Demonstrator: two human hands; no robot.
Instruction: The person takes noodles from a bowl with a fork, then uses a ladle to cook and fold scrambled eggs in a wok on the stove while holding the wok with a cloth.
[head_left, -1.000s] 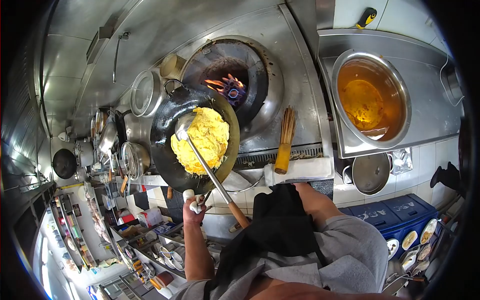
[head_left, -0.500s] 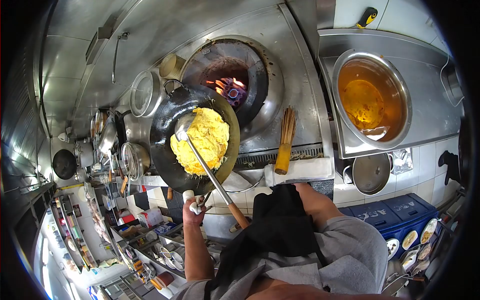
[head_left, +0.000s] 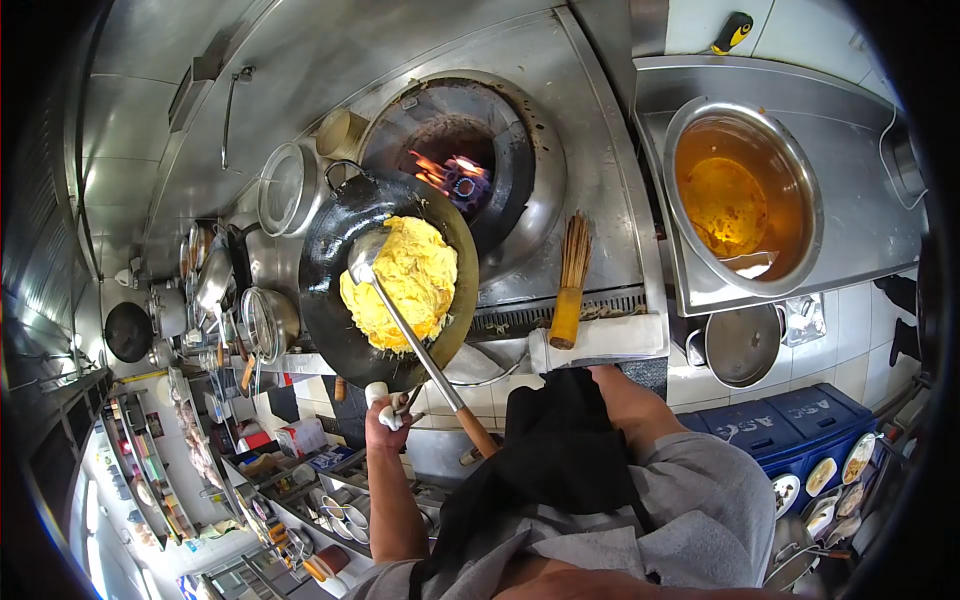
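Observation:
My left hand (head_left: 386, 428) is closed around the near handle of a dark wok, with a white cloth (head_left: 388, 411) bunched in its grip. The wok (head_left: 325, 280) sits off to the left of the burner, partly overlapping the burner's rim. Yellow cooked egg (head_left: 415, 285) lies in the wok in a thick, folded mass. A metal ladle (head_left: 402, 325) with a wooden handle rests its bowl against the egg, and its handle reaches over the near rim toward the black apron (head_left: 560, 440). Only my right forearm shows, beside the apron; my right hand is out of sight.
Flames burn in the open burner (head_left: 455, 180). A bamboo brush (head_left: 570, 285) lies on the steel counter beside a folded white cloth (head_left: 605, 340). A large steel bowl (head_left: 680, 215) of amber liquid stands at right, above a pot (head_left: 742, 348) and blue bins (head_left: 790, 425).
The wok, egg, ladle and my left hand look unchanged, apart from a slight shift of the view. Dark shapes at the far right edge, possibly shoes, have moved.

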